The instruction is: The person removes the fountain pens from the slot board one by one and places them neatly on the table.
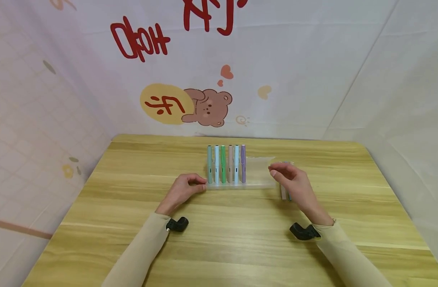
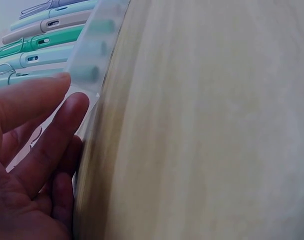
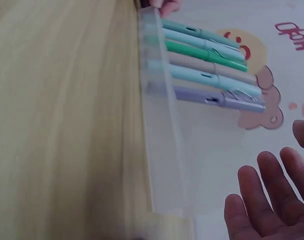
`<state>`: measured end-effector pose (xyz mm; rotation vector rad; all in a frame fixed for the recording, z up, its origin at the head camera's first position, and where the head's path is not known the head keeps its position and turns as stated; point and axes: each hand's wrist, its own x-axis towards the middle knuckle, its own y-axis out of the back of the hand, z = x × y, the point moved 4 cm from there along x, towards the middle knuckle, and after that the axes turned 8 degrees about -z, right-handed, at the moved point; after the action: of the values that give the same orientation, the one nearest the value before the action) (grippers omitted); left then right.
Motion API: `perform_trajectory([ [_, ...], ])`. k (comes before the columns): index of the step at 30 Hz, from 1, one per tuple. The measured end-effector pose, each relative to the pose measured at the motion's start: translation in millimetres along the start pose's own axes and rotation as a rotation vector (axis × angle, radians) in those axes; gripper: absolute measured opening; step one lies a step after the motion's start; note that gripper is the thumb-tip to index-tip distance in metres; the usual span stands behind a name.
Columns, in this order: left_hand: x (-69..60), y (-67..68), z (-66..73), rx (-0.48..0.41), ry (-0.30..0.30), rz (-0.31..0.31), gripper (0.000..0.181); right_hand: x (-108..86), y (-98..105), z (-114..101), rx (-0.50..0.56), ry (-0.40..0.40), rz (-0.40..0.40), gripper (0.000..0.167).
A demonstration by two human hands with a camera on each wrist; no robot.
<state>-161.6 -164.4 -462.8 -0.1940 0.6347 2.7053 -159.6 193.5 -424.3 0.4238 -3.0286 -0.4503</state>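
A translucent pen stand (image 1: 257, 185) holds a row of upright capped pens in its left part: grey-green (image 1: 210, 165), light blue (image 1: 217, 167), green (image 1: 223, 163), pinkish grey (image 1: 230, 167), light blue again and purple (image 1: 243, 167). My left hand (image 1: 184, 191) pinches the stand's left end between thumb and fingers, just below the grey-green pen (image 2: 42, 75). Near the stand's right end hovers my right hand (image 1: 292, 183). In the right wrist view its fingers (image 3: 271, 200) are spread and apart from the stand, with nothing in them.
More pens (image 1: 283, 193) lie partly hidden beneath my right hand, right of the stand. The wooden table (image 1: 233, 247) meets a white cloth backdrop (image 1: 294, 59) printed with a bear and red writing. Black wrist cameras (image 1: 304, 232) sit on both sleeves.
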Motion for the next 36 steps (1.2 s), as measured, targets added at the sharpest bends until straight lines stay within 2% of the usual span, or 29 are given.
perform_trajectory([
  [9,-0.3,0.5,-0.4,-0.014,-0.008,-0.006,0.013,20.1,-36.8,-0.4,-0.007,0.014,-0.045,0.038],
  [14,-0.5,0.6,1.1,-0.021,-0.019,-0.004,0.013,28.3,-48.7,-1.3,-0.025,0.029,-0.026,0.035],
  [19,-0.1,0.7,1.2,-0.022,-0.016,0.002,0.013,36.0,-56.7,-2.0,-0.069,0.025,-0.005,0.032],
  [30,0.0,-0.9,0.3,-0.039,-0.028,0.005,0.014,41.5,-64.9,-1.6,-0.144,-0.066,-0.006,0.036],
  [36,-1.2,-0.6,0.7,-0.038,-0.02,0.005,0.015,46.9,-68.2,0.6,-0.191,-0.06,0.015,0.032],
])
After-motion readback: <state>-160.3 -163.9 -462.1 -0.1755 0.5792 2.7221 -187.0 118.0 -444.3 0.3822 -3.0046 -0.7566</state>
